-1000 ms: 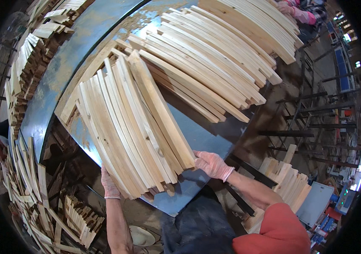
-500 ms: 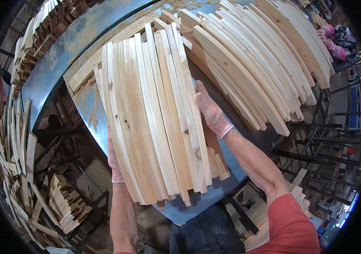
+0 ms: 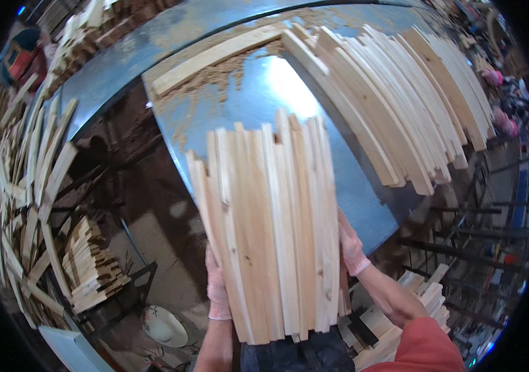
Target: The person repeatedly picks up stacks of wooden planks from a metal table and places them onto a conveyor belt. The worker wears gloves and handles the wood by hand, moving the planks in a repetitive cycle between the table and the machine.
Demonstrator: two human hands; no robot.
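A wide bundle of pale wooden slats [image 3: 255, 235] is squeezed between my two gloved hands, its strips side by side with uneven ends. My left hand [image 3: 217, 286] presses the bundle's left side. On the opposite side, my right hand [image 3: 351, 247] grips the right edge; its fingers are partly hidden behind the wood. The slats' near ends hang over my dark trousers, and their far ends lie over the blue metal table [image 3: 357, 204].
A row of curved wooden slats [image 3: 395, 105] lies on the table's right side. One long slat [image 3: 215, 59] rests along the far edge amid sawdust. Loose strips [image 3: 35, 186] pile up at the left, near a stacked wood pile [image 3: 91, 263]. A white rounded object [image 3: 164, 325] sits on the floor.
Both hands have drawn the bundle of slats toward my body and off much of the table, uncovering the metal surface. My view has shifted too.
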